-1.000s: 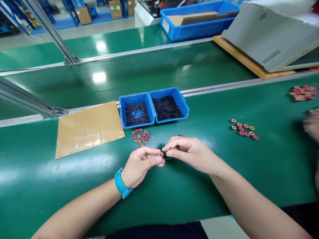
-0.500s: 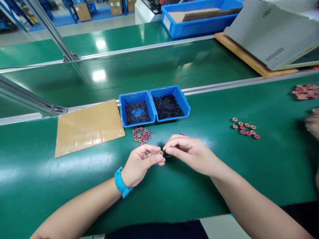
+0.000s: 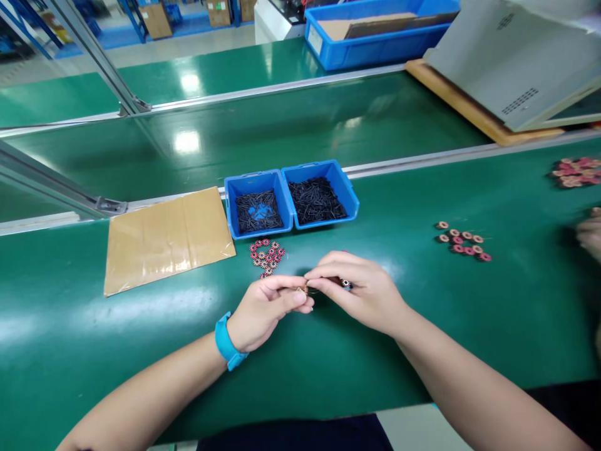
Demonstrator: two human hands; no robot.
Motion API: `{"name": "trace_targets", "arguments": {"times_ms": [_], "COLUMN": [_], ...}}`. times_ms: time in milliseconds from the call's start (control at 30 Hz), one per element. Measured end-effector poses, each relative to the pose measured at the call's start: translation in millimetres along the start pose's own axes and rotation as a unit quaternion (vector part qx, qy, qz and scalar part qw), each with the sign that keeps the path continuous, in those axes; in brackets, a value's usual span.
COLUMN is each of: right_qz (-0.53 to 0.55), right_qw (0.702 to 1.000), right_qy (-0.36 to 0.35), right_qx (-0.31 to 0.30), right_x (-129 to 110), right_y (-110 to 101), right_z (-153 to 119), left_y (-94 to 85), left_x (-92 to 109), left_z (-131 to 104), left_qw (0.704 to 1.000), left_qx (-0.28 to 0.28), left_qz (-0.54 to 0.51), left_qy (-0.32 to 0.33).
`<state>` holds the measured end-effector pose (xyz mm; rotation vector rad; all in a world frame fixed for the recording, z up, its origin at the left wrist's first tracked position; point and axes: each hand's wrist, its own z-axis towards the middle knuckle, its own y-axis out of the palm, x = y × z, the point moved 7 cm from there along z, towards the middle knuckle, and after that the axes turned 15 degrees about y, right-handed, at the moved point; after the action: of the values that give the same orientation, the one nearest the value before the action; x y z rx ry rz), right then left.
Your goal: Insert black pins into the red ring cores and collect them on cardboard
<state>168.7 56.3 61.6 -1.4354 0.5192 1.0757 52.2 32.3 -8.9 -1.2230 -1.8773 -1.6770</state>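
My left hand (image 3: 277,304), with a turquoise band on its wrist, is closed in a pinch on a small copper-coloured coil (image 3: 301,290) with fine wire. Most of the coil is hidden by the fingers. Meeting it fingertip to fingertip, my right hand (image 3: 359,285) pinches a thin wire (image 3: 312,290) that comes off the coil. A small dark toothed ring (image 3: 346,284) shows by the right hand's fingers; whether it is held or lies on the table I cannot tell. Beyond my left hand lies a cluster of small red and copper toothed rings (image 3: 267,255).
Two blue bins (image 3: 230,207) with thin black pieces stand behind the rings, beside a flat cardboard sheet (image 3: 169,241). More rings (image 3: 462,241) lie to the right, and a further pile (image 3: 577,172) beyond. Another person's hand (image 3: 590,235) is at the right edge.
My right hand's fingertips have moved slightly left, against the left fingertips. A dark toothed ring now shows by the right fingers. Bins and ring clusters stay put.
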Motion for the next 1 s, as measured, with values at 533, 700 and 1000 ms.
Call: {"name": "trace_targets", "arguments": {"times_ms": [533,700,1000], "right_qz": [0.094,0.074,-0.148], "right_qw": [0.995,0.997,0.971], "right_qy": [0.034,0.014,-0.174], "right_qx": [0.008,0.017,0.076], "right_x": [7,4,-11], "right_y": [-1,-1,-2], "right_z": [5,5,-8], "left_y": [1.6,1.8,0.4], "left_x": [1,0,0], "left_z": [0,0,2], "left_qw": [1.000,0.999,0.999], "left_qx": [-0.019,-0.025,-0.006], "left_qz": [-0.018,-0.021,-0.041], "left_qy": [0.001,0.001,-0.013]}}
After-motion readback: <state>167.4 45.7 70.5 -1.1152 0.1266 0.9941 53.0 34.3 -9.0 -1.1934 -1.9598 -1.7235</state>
